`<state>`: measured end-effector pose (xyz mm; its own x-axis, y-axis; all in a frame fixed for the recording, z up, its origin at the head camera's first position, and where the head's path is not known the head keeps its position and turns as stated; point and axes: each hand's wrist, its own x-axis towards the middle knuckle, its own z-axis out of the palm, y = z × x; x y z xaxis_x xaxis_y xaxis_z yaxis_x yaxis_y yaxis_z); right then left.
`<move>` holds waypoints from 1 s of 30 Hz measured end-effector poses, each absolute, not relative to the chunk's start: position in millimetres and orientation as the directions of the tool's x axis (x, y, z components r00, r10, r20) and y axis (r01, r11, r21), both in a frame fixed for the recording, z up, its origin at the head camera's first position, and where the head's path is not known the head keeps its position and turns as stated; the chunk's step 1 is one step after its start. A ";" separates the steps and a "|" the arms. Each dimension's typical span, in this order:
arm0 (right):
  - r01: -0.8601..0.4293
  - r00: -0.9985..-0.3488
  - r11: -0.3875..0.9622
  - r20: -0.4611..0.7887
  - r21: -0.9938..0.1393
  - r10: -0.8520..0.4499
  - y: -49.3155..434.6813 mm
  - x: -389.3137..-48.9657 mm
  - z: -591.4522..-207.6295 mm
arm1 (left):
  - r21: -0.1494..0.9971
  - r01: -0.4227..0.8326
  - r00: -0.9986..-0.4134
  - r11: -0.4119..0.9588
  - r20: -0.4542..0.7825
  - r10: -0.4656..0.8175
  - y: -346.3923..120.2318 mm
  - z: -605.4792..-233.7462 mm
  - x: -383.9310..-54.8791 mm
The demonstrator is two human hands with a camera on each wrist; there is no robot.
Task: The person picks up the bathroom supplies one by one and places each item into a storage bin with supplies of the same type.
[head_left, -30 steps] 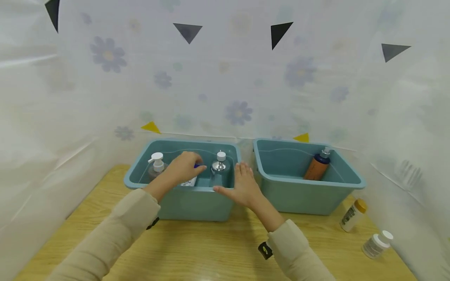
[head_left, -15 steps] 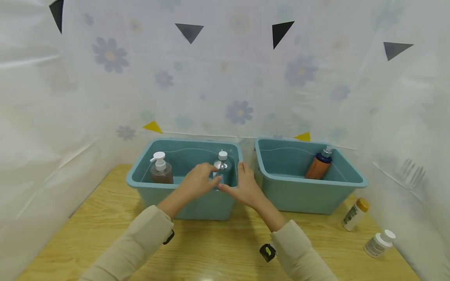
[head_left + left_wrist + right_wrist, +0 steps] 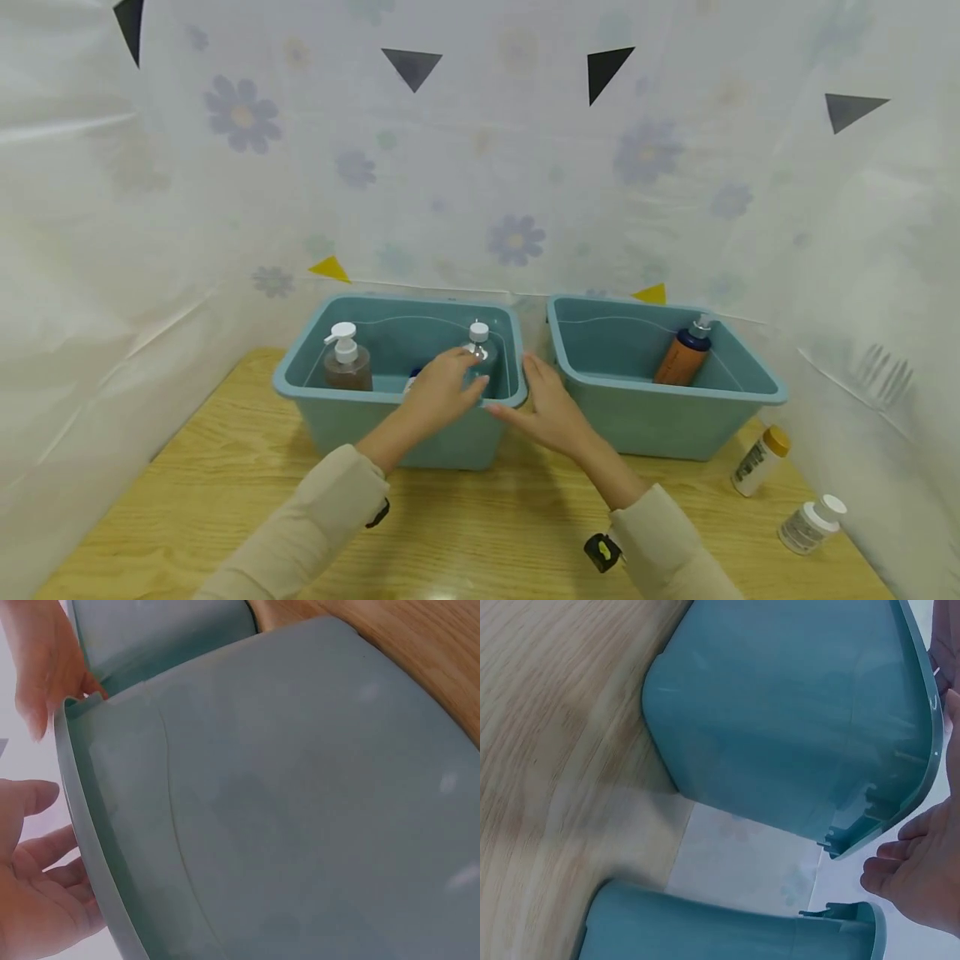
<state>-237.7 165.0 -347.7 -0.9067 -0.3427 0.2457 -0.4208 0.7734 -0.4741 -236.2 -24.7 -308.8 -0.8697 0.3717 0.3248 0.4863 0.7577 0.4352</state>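
My left hand (image 3: pixel 444 390) hangs over the front rim of the left blue-green bin (image 3: pixel 397 402), right by a clear bottle with a white cap (image 3: pixel 478 350). Its fingers and thumb are spread apart, and I see nothing between them. My right hand (image 3: pixel 553 417) is at that bin's front right corner, fingers along the rim and thumb stretched toward the left hand. Inside the bin, a pump bottle of brownish liquid (image 3: pixel 348 368) stands at the left. Partly hidden behind my left hand is a white item with a dark blue cap (image 3: pixel 415 374).
A second blue-green bin (image 3: pixel 637 417) stands to the right with an orange pump bottle (image 3: pixel 682 358) leaning inside. On the wooden table (image 3: pixel 480 533) at right are a white bottle with a yellow cap (image 3: pixel 761 461) and a white-capped bottle (image 3: pixel 812 524).
My left hand has moved right from the bin's middle toward the clear bottle. The blue-capped item shows again behind it. My right hand has shifted slightly rightward at the corner.
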 end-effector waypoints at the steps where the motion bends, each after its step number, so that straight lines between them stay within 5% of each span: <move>1: -0.430 -0.902 0.777 0.256 -0.460 -0.347 167.1 -236.4 -347.7 | 0.429 0.500 -0.861 0.752 0.339 0.379 -23.4 -309.3 -236.4; 18: -0.529 -0.799 0.818 0.456 -0.224 -0.391 202.3 -219.6 -349.1 | 0.298 0.583 -0.793 0.756 0.412 0.449 5.1 -315.3 -232.0; 30: -0.494 -0.805 0.848 0.468 -0.189 -0.365 235.4 -213.6 -349.3 | 0.262 0.552 -0.824 0.792 0.315 0.470 32.3 -312.4 -231.7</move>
<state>-213.6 235.4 -349.3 -0.8051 -0.3648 0.4677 -0.4944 0.8484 -0.1892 -231.7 32.3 -312.4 -0.8244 0.4704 0.3148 0.5519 0.7915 0.2625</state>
